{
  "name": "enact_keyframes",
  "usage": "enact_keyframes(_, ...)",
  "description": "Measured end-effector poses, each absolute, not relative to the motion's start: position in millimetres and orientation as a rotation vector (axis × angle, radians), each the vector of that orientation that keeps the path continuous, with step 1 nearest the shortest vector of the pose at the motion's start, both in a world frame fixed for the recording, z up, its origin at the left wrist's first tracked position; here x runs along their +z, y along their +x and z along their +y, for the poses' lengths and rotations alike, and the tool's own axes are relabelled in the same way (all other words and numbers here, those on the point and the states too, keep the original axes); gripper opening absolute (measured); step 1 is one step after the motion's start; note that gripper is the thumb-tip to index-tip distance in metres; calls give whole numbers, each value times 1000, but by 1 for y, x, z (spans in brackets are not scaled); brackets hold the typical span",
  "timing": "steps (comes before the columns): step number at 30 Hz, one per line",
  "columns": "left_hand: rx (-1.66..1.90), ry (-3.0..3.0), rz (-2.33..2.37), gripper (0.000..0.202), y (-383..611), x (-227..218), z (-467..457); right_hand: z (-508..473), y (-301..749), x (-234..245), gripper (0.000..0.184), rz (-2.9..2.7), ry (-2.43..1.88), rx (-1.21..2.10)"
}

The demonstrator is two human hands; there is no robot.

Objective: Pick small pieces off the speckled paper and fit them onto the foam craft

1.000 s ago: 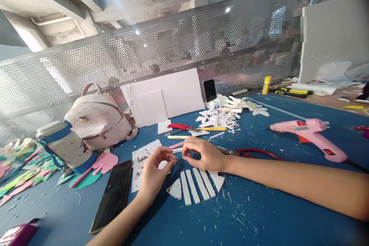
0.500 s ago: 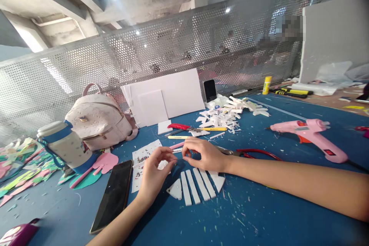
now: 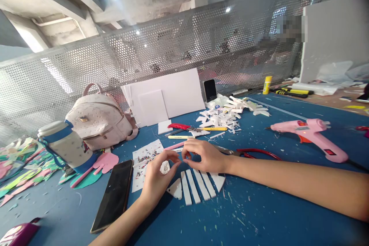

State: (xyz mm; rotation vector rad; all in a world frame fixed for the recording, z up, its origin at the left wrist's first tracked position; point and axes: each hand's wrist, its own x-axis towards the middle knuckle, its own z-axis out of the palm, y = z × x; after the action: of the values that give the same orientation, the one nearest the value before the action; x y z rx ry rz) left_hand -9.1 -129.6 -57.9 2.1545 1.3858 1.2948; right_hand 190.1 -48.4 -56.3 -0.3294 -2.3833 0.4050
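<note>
My left hand and my right hand meet fingertip to fingertip above the blue table. Both pinch something small between thumb and forefinger that I cannot make out. Just below them lies a fan of several white foam strips with a triangular end piece on each side. A crumpled white scrap shows behind my left palm. A black phone lies to the left of my left wrist.
Red-handled scissors lie behind my right wrist. A pink glue gun rests at right, a pile of white foam offcuts behind. A pink backpack, a bottle, white boards and coloured paper cutouts stand at left.
My left hand has turned slightly and shifted a little right, its fingers closing against my right fingertips. The white scrap behind my left palm now shows more.
</note>
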Motion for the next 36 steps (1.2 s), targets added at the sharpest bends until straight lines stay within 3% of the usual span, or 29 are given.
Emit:
enact_keyframes(11, 1254, 1941, 1411, 5, -7, -62, -129, -47, 191, -59, 9, -2410, -284, 461)
enact_keyframes(17, 1253, 1944, 1406, 12, -6, -62, -130, -47, 190, -59, 7, -2397, -323, 439)
enact_keyframes(25, 1491, 2068, 1245, 17, -5, -51, -142, -47, 190, -55, 5, -2271, -581, 521)
enact_keyframes(30, 1327, 2280, 1015, 26, -1, -48, -155, -44, 190, -59, 5, -2249, -627, 516)
enact_keyframes(36, 1115, 2213, 901, 19, 5, -40, -162, -38, 189, -65, 6, -2217, -717, 434)
